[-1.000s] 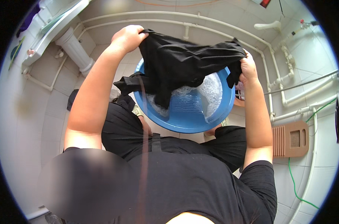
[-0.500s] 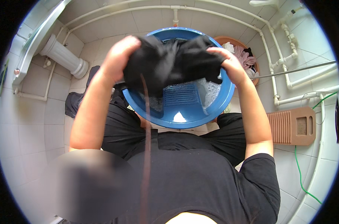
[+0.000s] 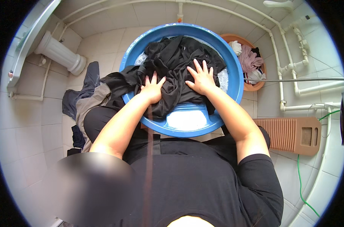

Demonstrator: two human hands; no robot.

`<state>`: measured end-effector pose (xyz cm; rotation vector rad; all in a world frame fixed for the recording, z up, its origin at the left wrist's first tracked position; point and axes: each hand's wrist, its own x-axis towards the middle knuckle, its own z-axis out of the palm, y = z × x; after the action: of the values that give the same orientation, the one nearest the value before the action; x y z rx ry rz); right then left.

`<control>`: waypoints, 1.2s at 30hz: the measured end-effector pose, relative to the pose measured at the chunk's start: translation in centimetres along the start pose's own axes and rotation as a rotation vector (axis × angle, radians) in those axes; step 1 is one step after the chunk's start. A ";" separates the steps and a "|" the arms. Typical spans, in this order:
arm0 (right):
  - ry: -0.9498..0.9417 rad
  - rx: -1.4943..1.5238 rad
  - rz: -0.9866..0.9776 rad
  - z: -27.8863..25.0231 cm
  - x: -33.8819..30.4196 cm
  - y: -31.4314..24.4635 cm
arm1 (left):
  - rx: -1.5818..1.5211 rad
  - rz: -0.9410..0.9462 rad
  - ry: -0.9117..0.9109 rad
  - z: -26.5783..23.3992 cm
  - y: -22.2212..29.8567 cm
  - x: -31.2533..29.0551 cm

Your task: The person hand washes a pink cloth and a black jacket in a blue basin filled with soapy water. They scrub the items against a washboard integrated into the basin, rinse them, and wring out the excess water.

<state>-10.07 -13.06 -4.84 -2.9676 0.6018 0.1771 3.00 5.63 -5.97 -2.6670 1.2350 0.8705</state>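
Observation:
A black garment [image 3: 175,72] lies bunched in a round blue washtub [image 3: 238,77], with one part hanging over the tub's left rim. My left hand [image 3: 153,92] presses on the near left of the cloth, fingers spread. To its right, my right hand [image 3: 202,80] rests flat on the same cloth with its fingers apart. Neither hand grips anything. White suds [image 3: 223,80] show beside the garment. At the tub's near side, part of a ridged washboard surface [image 3: 186,118] shows wet and shiny; the rest is under the cloth.
An orange-brown basin [image 3: 252,86] with pink, white and dark clothes stands behind the tub at right. A brown washboard [image 3: 289,134] lies at my right. Dark and beige clothes [image 3: 93,99] lie at left, near a white sink pedestal [image 3: 60,53]. White pipes [image 3: 281,75] line the walls.
My hands have come down from holding the black garment raised over the tub. It now lies in the tub under my spread hands. Beige cloth shows at left.

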 end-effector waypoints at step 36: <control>-0.288 0.167 0.223 1.0 5.4 2.6 | -0.699 -0.144 0.286 -2.6 -1.1 8.4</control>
<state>-6.20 -17.36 -6.81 -2.6422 0.8570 0.5342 9.35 -0.10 -8.42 -3.4793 0.8663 1.0837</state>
